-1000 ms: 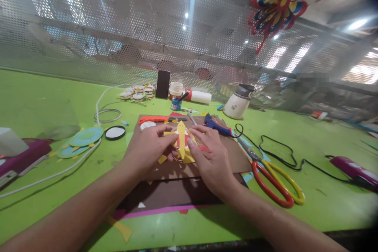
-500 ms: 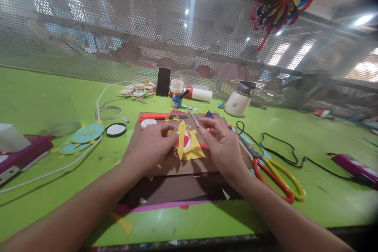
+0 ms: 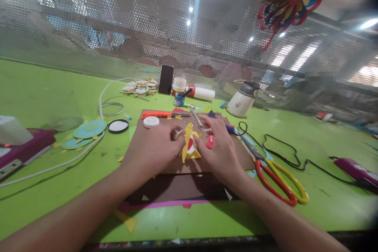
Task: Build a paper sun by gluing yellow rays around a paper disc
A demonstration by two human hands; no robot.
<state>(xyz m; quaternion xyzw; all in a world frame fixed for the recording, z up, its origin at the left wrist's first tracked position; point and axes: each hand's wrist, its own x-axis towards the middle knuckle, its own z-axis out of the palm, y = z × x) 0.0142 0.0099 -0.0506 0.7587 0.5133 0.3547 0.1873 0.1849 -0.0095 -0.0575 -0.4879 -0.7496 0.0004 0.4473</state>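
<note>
My left hand (image 3: 158, 143) pinches a small yellow paper figure (image 3: 188, 141) with a pointed, eyed head and a long narrow body. The figure is tilted, with a red and white round part behind its body. My right hand (image 3: 220, 143) is beside the figure, its thumb at the yellow edge and its fingers apart above. A brown board (image 3: 165, 168) lies beneath both hands. Close to my right fingers are a slim grey pen-like tool (image 3: 195, 118), a red paper piece (image 3: 210, 141) and a blue glue gun (image 3: 230, 129), partly hidden by that hand.
An orange cutter (image 3: 158, 115) and a white disc (image 3: 151, 121) lie along the board's far edge. Red-and-yellow-handled scissors (image 3: 276, 181) rest at right. Behind stand a phone (image 3: 166, 79), a blue jar (image 3: 178, 100) and a white jug (image 3: 240, 100). Cables cross both sides.
My right hand let go of the figure and moved right, then came back beside it. The figure is now turned and tilted in my left hand.
</note>
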